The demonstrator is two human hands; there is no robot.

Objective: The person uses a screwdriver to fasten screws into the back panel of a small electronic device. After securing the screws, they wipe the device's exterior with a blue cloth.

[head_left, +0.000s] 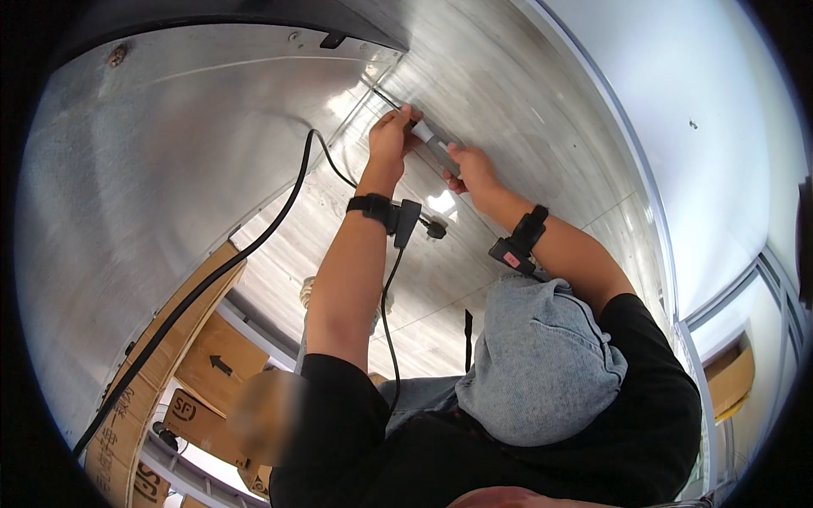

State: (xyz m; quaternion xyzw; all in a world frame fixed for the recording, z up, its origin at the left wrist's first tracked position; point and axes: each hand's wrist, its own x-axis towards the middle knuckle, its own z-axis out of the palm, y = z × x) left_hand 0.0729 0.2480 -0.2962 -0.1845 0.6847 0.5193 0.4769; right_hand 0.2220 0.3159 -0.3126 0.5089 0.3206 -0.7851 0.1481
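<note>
A grey-and-white screwdriver (pixel 436 146) with a thick handle and a long thin dark shaft lies between my two hands. My left hand (pixel 391 135) is closed round its front end, where the shaft comes out. Farther back, my right hand (pixel 474 173) grips the handle. The shaft points up and left, to the lower corner of a large silver metal panel (pixel 186 152). Whether its tip touches a screw there is too small to tell.
A black power cord (pixel 292 199) runs along the panel, and a black plug (pixel 434 229) lies on the wood-patterned floor (pixel 525 93) near my left wrist. Cardboard boxes (pixel 222 356) stand at the lower left. A white wall panel (pixel 703 110) with a metal edge bounds the right side.
</note>
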